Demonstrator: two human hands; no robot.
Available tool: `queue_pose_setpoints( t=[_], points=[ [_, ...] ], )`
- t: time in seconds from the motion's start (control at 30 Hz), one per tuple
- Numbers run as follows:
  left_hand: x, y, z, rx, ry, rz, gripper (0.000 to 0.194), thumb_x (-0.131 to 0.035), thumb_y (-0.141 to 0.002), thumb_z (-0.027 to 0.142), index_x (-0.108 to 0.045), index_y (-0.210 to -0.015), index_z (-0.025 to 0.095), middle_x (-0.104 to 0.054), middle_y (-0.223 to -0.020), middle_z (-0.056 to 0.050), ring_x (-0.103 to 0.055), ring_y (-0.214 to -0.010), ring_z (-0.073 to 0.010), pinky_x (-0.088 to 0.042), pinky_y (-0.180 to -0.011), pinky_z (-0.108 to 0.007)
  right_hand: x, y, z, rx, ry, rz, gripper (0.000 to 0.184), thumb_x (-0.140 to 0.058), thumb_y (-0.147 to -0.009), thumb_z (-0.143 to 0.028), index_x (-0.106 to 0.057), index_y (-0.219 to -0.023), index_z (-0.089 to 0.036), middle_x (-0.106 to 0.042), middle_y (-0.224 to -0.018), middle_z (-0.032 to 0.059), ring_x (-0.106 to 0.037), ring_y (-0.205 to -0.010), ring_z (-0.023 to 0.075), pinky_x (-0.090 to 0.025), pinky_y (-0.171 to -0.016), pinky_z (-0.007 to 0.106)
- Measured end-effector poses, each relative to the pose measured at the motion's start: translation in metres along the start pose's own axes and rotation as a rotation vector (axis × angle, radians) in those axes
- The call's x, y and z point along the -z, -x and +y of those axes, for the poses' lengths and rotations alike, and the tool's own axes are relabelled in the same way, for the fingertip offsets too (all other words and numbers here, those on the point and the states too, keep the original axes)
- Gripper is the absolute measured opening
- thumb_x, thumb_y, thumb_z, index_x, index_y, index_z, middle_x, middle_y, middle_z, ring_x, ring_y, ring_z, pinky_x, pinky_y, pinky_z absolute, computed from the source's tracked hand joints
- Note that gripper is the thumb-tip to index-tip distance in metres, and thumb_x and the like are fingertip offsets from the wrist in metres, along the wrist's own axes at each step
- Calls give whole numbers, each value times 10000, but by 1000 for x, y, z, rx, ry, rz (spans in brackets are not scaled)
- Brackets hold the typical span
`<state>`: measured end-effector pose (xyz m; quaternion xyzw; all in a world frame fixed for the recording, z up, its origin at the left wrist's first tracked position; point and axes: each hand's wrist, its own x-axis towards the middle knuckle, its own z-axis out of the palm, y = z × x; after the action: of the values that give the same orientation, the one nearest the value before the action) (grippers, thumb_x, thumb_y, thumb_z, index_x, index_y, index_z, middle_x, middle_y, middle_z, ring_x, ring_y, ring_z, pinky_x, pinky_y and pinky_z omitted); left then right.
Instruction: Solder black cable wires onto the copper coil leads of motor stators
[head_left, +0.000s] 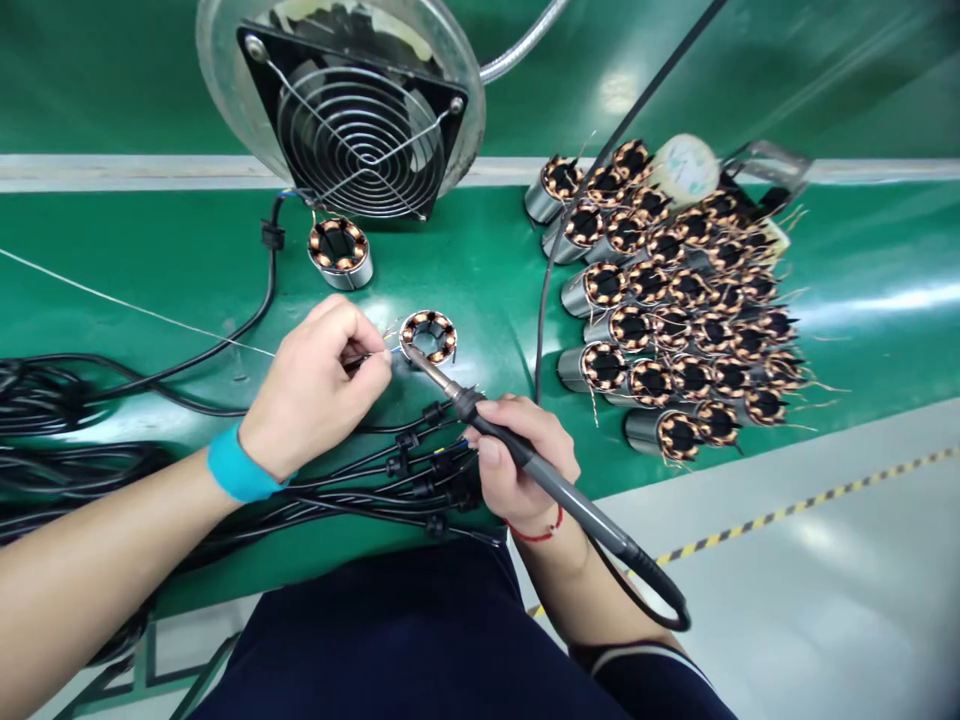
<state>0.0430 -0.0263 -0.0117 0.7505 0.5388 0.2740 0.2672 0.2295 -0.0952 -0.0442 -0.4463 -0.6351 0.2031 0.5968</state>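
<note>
My right hand (525,455) grips a soldering iron (540,468) by its dark handle. The iron's metal tip reaches the near left rim of a copper-wound motor stator (427,338) on the green bench. Pinched closed just left of that stator, my left hand (319,375) holds a thin wire, with a bit of blue and a dark piece showing at the fingers. A pale thin strand (142,305) runs from the left to this hand; its end is hidden. Farther back stands another stator (340,255) with a black cable (262,300) joined to it.
A fan with a wire guard (367,150) stands at the back. Many stators (675,300) stand grouped on the right, beside a round pale container (686,168). Coiled black cables (82,470) lie on the left, their ends under my wrists. A dark cord (600,150) crosses the bench.
</note>
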Motion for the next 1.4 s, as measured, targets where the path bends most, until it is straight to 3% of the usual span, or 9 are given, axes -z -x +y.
queue_pose_setpoints(
  t=[1.07, 1.23, 1.4],
  points=[
    [-1, -1, -1, 26, 33, 34, 93, -569, -758, 116, -530, -710, 185, -515, -721, 25, -491, -634, -99, -405, -584, -248, 2, 1, 3, 20, 28, 12, 251, -572, -876, -276, -621, -1119, -239, -662, -690, -20, -589, -514, 118, -528, -514, 276],
    [-2, 0, -2, 38, 36, 17, 70, -558, -760, 138, -528, -718, 185, -518, -729, 17, -494, -643, -109, -410, -592, -256, 8, -20, 0, -75, 26, -170, 426, -581, -902, -237, -503, -1321, -246, -709, -1075, 42, -713, -781, 150, -608, -757, 317],
    [-1, 0, 0, 55, 36, 0, 69, -543, -764, 152, -517, -711, 187, -524, -742, 9, -500, -656, -120, -415, -607, -265, 4, -48, -2, -135, 46, -343, 393, -477, -957, -197, -452, -1341, -278, -702, -1111, 15, -687, -988, 147, -569, -900, 323]
  ],
)
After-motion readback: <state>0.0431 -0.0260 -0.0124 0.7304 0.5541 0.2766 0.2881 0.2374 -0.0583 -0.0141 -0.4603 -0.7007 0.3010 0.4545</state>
